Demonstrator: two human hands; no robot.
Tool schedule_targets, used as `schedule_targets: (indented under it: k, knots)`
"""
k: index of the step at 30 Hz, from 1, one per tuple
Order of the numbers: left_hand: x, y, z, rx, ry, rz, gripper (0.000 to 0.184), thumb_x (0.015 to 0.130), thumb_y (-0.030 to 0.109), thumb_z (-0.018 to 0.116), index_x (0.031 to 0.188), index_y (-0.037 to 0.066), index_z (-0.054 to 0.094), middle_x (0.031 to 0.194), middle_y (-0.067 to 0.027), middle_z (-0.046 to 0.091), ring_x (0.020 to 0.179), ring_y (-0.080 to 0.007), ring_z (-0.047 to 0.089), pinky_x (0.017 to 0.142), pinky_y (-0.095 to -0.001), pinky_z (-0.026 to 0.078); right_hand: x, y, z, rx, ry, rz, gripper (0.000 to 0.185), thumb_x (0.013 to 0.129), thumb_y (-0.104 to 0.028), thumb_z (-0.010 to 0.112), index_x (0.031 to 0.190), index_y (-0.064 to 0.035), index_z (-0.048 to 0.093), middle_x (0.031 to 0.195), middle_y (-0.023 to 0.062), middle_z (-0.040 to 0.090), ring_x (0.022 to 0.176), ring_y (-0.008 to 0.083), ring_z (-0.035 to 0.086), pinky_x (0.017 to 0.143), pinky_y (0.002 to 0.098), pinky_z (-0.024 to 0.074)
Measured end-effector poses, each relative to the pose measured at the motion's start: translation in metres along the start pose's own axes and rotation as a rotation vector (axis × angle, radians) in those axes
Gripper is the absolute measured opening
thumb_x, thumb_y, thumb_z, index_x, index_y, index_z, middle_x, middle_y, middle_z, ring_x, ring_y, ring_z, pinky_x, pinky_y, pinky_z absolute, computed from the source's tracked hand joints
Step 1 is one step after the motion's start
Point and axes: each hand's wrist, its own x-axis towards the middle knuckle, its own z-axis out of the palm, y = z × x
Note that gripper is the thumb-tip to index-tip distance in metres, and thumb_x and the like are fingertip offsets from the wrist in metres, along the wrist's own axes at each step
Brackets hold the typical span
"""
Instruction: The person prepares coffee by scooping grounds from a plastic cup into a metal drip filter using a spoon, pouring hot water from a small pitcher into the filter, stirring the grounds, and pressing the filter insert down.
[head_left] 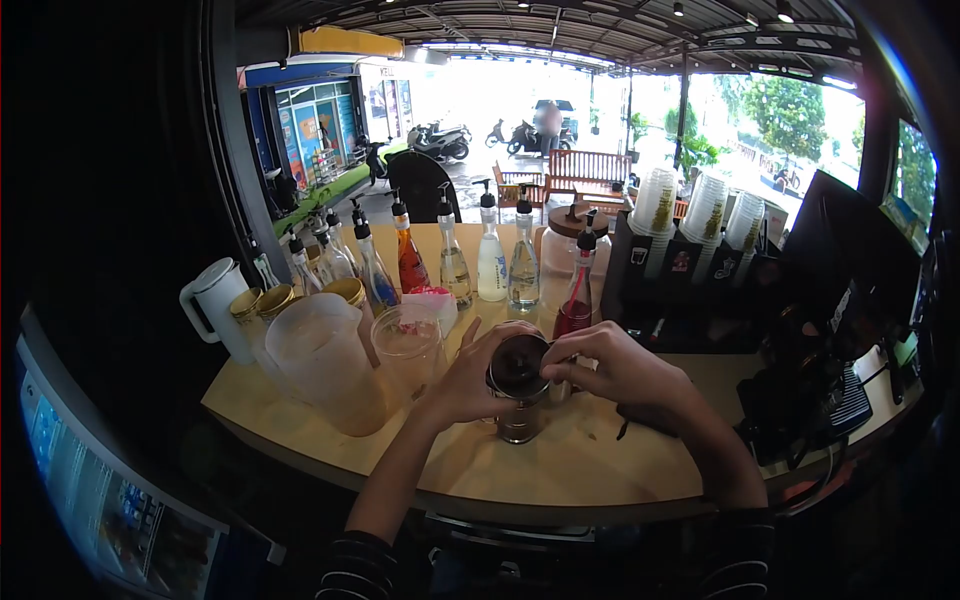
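My left hand (465,385) wraps around the side of a round metal cup (518,428) that stands on the wooden counter. The cup's inside looks dark from above. At the cup's right rim, the fingers of my right hand (610,362) are pinched together; whatever they hold is too small or hidden to name. Left of my left hand stands a clear plastic tub (408,345). A pump bottle of red syrup (574,310) is just behind my right hand.
A large frosted pitcher (325,365) and a white jug (222,310) stand on the left of the counter (450,475). Several pump bottles (488,260) line the back. Stacked plastic cups (655,205) fill a black holder at right, near a dark monitor (840,240).
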Motion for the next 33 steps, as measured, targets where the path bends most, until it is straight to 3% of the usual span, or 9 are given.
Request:
schedule_targets:
  k: [7, 12, 15, 18, 21, 26, 29, 31, 33]
  knots:
    - [0.000, -0.002, 0.001, 0.077, -0.018, 0.014, 0.087, 0.055, 0.027, 0.081, 0.131, 0.020, 0.039, 0.127, -0.0034, 0.055, 0.123, -0.0262, 0.050, 0.113, -0.0579, 0.006, 0.006, -0.008, -0.006, -0.074, -0.038, 0.043, 0.022, 0.088, -0.021, 0.064, 0.088, 0.0011, 0.066, 0.069, 0.0178, 0.063, 0.061, 0.0287, 0.063, 0.061, 0.0351, 0.0482]
    - [0.000, 0.002, 0.001, 0.089, -0.024, 0.008, 0.086, 0.058, 0.031, 0.082, 0.132, 0.020, 0.039, 0.127, -0.0038, 0.054, 0.123, -0.0263, 0.050, 0.113, -0.0576, 0.006, 0.010, -0.014, -0.009, -0.154, -0.094, 0.135, 0.018, 0.087, -0.018, 0.065, 0.089, -0.0002, 0.067, 0.074, 0.0119, 0.065, 0.067, 0.0236, 0.065, 0.064, 0.0334, 0.0495]
    - [-0.001, 0.000, 0.001, 0.106, -0.013, 0.017, 0.086, 0.059, 0.033, 0.083, 0.132, 0.020, 0.038, 0.127, -0.0040, 0.055, 0.123, -0.0263, 0.050, 0.113, -0.0576, 0.007, 0.011, -0.007, -0.001, -0.212, -0.119, 0.043, 0.018, 0.087, -0.018, 0.066, 0.089, -0.0005, 0.067, 0.075, 0.0119, 0.065, 0.066, 0.0234, 0.064, 0.064, 0.0329, 0.0494]
    - [-0.001, -0.001, 0.001, 0.091, -0.005, 0.021, 0.087, 0.059, 0.034, 0.083, 0.132, 0.020, 0.038, 0.127, -0.0042, 0.055, 0.123, -0.0263, 0.050, 0.113, -0.0576, 0.007, 0.012, -0.018, -0.009, -0.106, -0.067, 0.157, 0.018, 0.087, -0.019, 0.066, 0.088, -0.0008, 0.067, 0.074, 0.0118, 0.065, 0.066, 0.0230, 0.065, 0.063, 0.0328, 0.0495]
    - [-0.002, -0.003, 0.001, 0.073, 0.015, 0.022, 0.086, 0.059, 0.034, 0.083, 0.132, 0.020, 0.039, 0.128, -0.0042, 0.054, 0.123, -0.0264, 0.051, 0.113, -0.0574, 0.007, 0.012, -0.005, 0.001, -0.182, -0.117, 0.036, 0.018, 0.087, -0.018, 0.066, 0.088, -0.0005, 0.067, 0.074, 0.0117, 0.065, 0.062, 0.0217, 0.064, 0.060, 0.0321, 0.0492]
    - [-0.004, 0.000, 0.001, 0.015, 0.050, 0.024, 0.086, 0.058, 0.032, 0.083, 0.131, 0.020, 0.040, 0.129, -0.0040, 0.054, 0.124, -0.0273, 0.050, 0.113, -0.0575, 0.008, 0.014, -0.007, -0.002, -0.122, -0.083, 0.103, 0.019, 0.090, -0.018, 0.061, 0.087, 0.0000, 0.067, 0.074, 0.0107, 0.065, 0.059, 0.0181, 0.063, 0.058, 0.0295, 0.0500]
    - [-0.005, -0.005, 0.010, -0.028, 0.115, 0.020, 0.085, 0.057, 0.030, 0.083, 0.130, 0.018, 0.041, 0.128, -0.0051, 0.055, 0.123, -0.0280, 0.051, 0.114, -0.0558, 0.012, 0.014, -0.006, 0.001, -0.038, -0.025, 0.088, 0.022, 0.093, -0.019, 0.057, 0.091, 0.0015, 0.066, 0.071, 0.0112, 0.065, 0.060, 0.0200, 0.064, 0.059, 0.0310, 0.0497]
    - [-0.007, -0.010, 0.014, -0.172, 0.132, -0.046, 0.085, 0.059, 0.025, 0.087, 0.129, 0.009, 0.041, 0.130, -0.0101, 0.052, 0.119, -0.0228, 0.053, 0.107, -0.0414, 0.036, 0.016, -0.006, 0.005, 0.047, 0.048, 0.088, 0.025, 0.093, -0.020, 0.056, 0.094, 0.0028, 0.066, 0.070, 0.0131, 0.065, 0.061, 0.0242, 0.064, 0.061, 0.0337, 0.0490]
    - [-0.008, -0.015, 0.017, -0.161, 0.157, -0.016, 0.086, 0.059, 0.024, 0.088, 0.129, 0.009, 0.041, 0.129, -0.0105, 0.052, 0.118, -0.0222, 0.053, 0.103, -0.0381, 0.040, 0.016, 0.000, 0.009, 0.047, 0.056, 0.091, 0.025, 0.095, -0.019, 0.053, 0.093, 0.0028, 0.065, 0.070, 0.0115, 0.065, 0.061, 0.0224, 0.065, 0.061, 0.0324, 0.0499]
